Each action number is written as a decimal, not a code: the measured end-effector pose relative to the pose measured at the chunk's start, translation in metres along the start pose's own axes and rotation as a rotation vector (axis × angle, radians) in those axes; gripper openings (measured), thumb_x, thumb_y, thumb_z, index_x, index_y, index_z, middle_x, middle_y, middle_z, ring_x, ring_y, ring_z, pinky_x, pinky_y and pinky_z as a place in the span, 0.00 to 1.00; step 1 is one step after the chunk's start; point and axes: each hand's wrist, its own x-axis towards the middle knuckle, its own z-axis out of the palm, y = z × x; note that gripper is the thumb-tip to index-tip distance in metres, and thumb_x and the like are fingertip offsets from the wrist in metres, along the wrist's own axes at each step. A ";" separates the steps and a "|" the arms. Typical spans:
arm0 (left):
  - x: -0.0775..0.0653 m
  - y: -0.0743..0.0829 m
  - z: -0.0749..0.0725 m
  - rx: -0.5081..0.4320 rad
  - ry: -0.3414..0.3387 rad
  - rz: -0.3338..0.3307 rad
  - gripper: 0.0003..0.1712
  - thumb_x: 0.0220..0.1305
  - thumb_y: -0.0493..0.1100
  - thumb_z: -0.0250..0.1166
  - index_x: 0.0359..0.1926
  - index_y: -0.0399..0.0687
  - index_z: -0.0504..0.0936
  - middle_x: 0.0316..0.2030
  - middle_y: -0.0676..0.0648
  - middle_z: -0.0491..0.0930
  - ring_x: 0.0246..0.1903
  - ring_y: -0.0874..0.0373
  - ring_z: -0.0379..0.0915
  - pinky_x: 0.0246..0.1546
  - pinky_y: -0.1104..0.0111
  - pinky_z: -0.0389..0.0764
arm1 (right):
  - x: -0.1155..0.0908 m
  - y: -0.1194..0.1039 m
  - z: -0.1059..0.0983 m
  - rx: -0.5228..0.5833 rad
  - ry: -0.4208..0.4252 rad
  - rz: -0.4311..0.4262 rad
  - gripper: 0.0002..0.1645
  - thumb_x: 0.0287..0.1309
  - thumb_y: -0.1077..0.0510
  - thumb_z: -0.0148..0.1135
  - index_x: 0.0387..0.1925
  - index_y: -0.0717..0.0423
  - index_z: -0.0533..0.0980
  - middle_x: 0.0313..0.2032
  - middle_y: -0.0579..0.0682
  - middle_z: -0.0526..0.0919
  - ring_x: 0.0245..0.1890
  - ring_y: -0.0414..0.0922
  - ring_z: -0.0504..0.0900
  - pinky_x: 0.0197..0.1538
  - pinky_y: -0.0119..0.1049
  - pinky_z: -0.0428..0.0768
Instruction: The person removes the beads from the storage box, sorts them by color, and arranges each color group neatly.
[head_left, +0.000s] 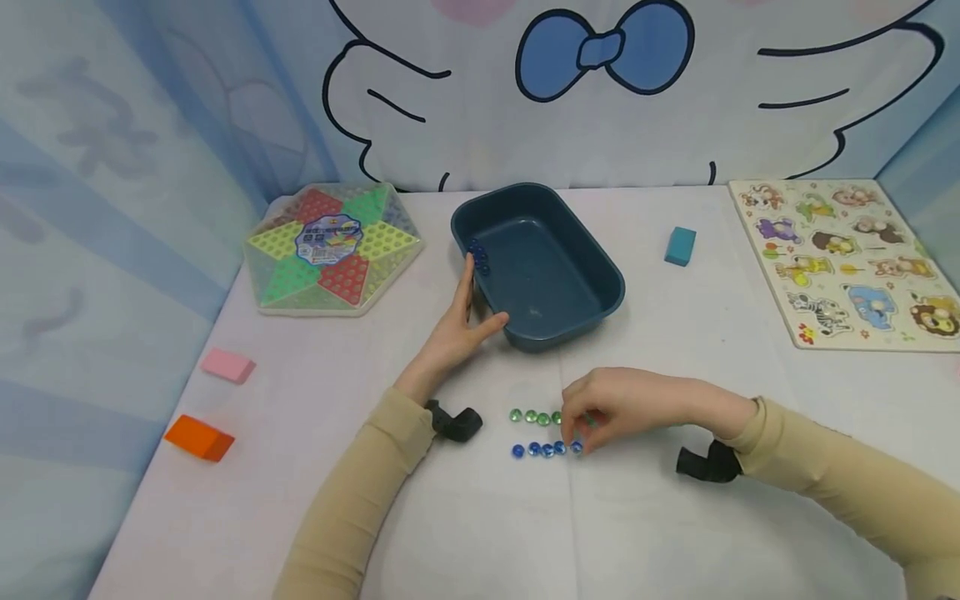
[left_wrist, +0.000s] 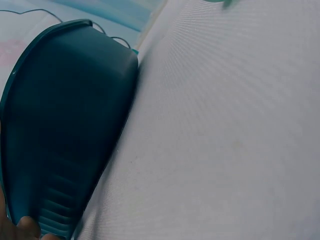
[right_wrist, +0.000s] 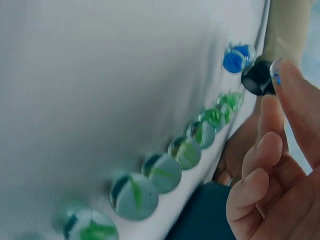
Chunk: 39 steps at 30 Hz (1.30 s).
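Observation:
My right hand [head_left: 622,408] pinches a blue glass marble [right_wrist: 276,72] between thumb and fingertip, the other fingers curled inward. Just left of it lies a row of blue marbles [head_left: 535,449] on the white cloth. Behind that row runs a line of green marbles [head_left: 531,417], partly hidden by this hand; several more green marbles [right_wrist: 161,172] show in the right wrist view. My left hand [head_left: 452,329] rests against the left side of a dark blue-green plastic bin [head_left: 555,329], thumb at its front rim. Several dark blue marbles [head_left: 480,258] sit along the bin's left inner wall.
A Chinese checkers box [head_left: 330,250] lies back left. Pink [head_left: 228,366] and orange [head_left: 199,438] blocks lie at the left, a teal block [head_left: 680,247] right of the bin. An animal puzzle board [head_left: 847,262] lies back right. A printed curtain [head_left: 480,100] hangs behind.

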 end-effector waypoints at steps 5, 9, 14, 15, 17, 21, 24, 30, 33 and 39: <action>0.000 0.000 0.000 -0.010 0.001 0.009 0.55 0.60 0.50 0.63 0.70 0.75 0.28 0.72 0.56 0.30 0.71 0.58 0.31 0.70 0.61 0.46 | 0.000 -0.001 0.009 -0.112 0.021 0.017 0.06 0.49 0.54 0.68 0.32 0.41 0.81 0.25 0.34 0.72 0.23 0.28 0.66 0.30 0.22 0.70; 0.000 -0.001 0.000 -0.029 -0.001 0.014 0.55 0.60 0.50 0.63 0.71 0.72 0.29 0.72 0.57 0.30 0.71 0.58 0.31 0.70 0.60 0.45 | 0.000 -0.001 0.014 -0.200 0.027 0.054 0.07 0.49 0.55 0.69 0.31 0.40 0.81 0.24 0.34 0.71 0.24 0.29 0.66 0.31 0.24 0.70; 0.000 -0.001 0.000 -0.044 -0.007 0.013 0.55 0.60 0.49 0.63 0.71 0.71 0.29 0.72 0.57 0.29 0.71 0.58 0.30 0.70 0.60 0.45 | 0.001 0.000 0.017 -0.237 0.037 0.078 0.07 0.47 0.56 0.70 0.30 0.41 0.81 0.23 0.34 0.69 0.24 0.29 0.66 0.31 0.24 0.69; 0.000 -0.001 0.000 -0.044 -0.007 0.011 0.55 0.60 0.50 0.63 0.71 0.72 0.29 0.72 0.57 0.30 0.71 0.58 0.30 0.70 0.60 0.45 | 0.001 0.000 0.018 -0.242 0.041 0.081 0.07 0.47 0.56 0.70 0.30 0.41 0.81 0.23 0.34 0.69 0.24 0.29 0.65 0.30 0.24 0.69; 0.000 -0.001 0.000 -0.040 -0.006 0.009 0.55 0.60 0.50 0.63 0.71 0.72 0.29 0.72 0.57 0.30 0.71 0.58 0.30 0.70 0.60 0.45 | 0.001 0.000 0.019 -0.247 0.046 0.085 0.07 0.46 0.56 0.70 0.29 0.41 0.80 0.23 0.34 0.69 0.24 0.29 0.65 0.30 0.24 0.68; 0.000 -0.001 0.000 -0.038 -0.001 0.006 0.55 0.60 0.50 0.63 0.71 0.72 0.29 0.72 0.56 0.30 0.71 0.58 0.30 0.70 0.60 0.45 | 0.002 0.001 0.020 -0.255 0.053 0.092 0.08 0.45 0.56 0.71 0.29 0.41 0.80 0.22 0.34 0.68 0.24 0.28 0.65 0.30 0.24 0.68; 0.000 -0.001 0.000 -0.044 -0.001 0.010 0.55 0.60 0.49 0.63 0.71 0.72 0.29 0.72 0.57 0.30 0.71 0.59 0.30 0.70 0.60 0.45 | 0.002 0.001 0.021 -0.261 0.056 0.097 0.08 0.45 0.55 0.71 0.29 0.41 0.80 0.22 0.34 0.68 0.24 0.28 0.65 0.30 0.24 0.67; 0.000 -0.001 0.000 -0.044 0.000 0.010 0.55 0.60 0.49 0.63 0.71 0.72 0.29 0.72 0.57 0.30 0.71 0.59 0.30 0.70 0.60 0.45 | 0.003 0.000 0.020 -0.263 0.055 0.111 0.08 0.45 0.55 0.71 0.30 0.42 0.80 0.23 0.34 0.68 0.23 0.28 0.65 0.30 0.24 0.67; 0.000 -0.001 0.000 -0.039 0.001 0.009 0.55 0.60 0.49 0.63 0.71 0.71 0.29 0.72 0.57 0.30 0.71 0.59 0.31 0.70 0.60 0.45 | 0.003 0.000 0.019 -0.254 0.052 0.118 0.09 0.45 0.54 0.71 0.31 0.42 0.80 0.23 0.34 0.69 0.23 0.28 0.65 0.30 0.24 0.67; -0.001 0.003 -0.001 -0.042 -0.006 0.006 0.55 0.60 0.49 0.63 0.71 0.70 0.29 0.72 0.56 0.30 0.71 0.59 0.30 0.70 0.60 0.44 | 0.002 -0.001 0.012 -0.213 0.043 0.109 0.09 0.46 0.54 0.71 0.32 0.43 0.81 0.24 0.34 0.71 0.24 0.29 0.67 0.32 0.25 0.71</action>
